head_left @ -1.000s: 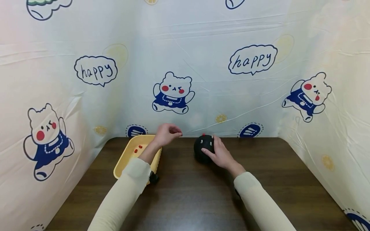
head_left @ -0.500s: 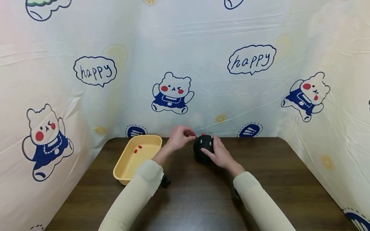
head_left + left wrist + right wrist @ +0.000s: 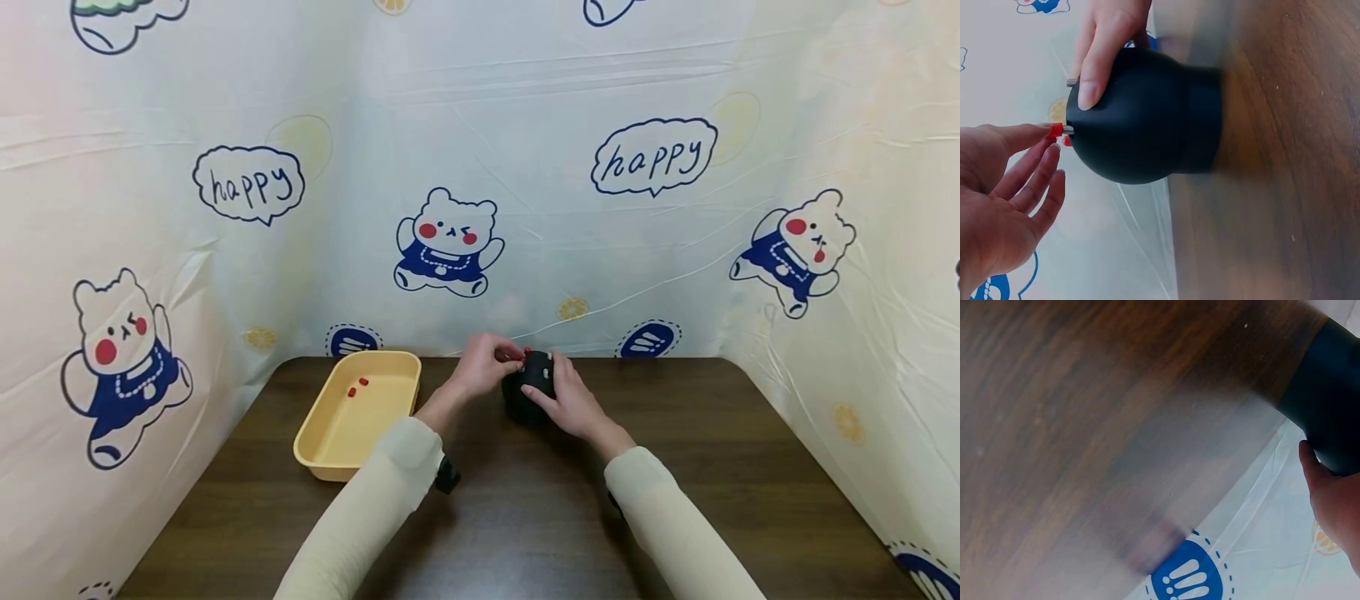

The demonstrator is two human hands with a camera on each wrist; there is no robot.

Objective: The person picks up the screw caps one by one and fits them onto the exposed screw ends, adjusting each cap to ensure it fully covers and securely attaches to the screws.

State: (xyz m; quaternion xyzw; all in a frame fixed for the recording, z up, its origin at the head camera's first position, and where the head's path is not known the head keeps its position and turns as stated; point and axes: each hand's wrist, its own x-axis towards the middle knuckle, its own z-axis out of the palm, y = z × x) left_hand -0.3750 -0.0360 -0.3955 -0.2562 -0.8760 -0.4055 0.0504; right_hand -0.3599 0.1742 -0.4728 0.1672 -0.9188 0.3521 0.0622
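Note:
A black dome-shaped object [image 3: 1141,119] with a narrower base and short metal posts [image 3: 1072,82] on its top stands on the table. My right hand [image 3: 573,404] holds it from the right side, the thumb lying on its near face. With thumb and finger, my left hand [image 3: 1004,175] pinches a small red cap [image 3: 1055,129] at the end of one post; the other fingers are loosely bent. Another red cap [image 3: 527,350] sits on the top of the dome. In the right wrist view only part of the black object [image 3: 1335,387] and a finger and palm edge show.
To the left, a yellow tray [image 3: 318,433] holds two small red caps [image 3: 352,392]. The brown wooden table [image 3: 525,517] ends at a printed white curtain [image 3: 540,275] behind and on both sides.
My left hand has moved right, from beside the tray to the top of the black dome, bringing the red cap to a post. My right hand has kept its hold.

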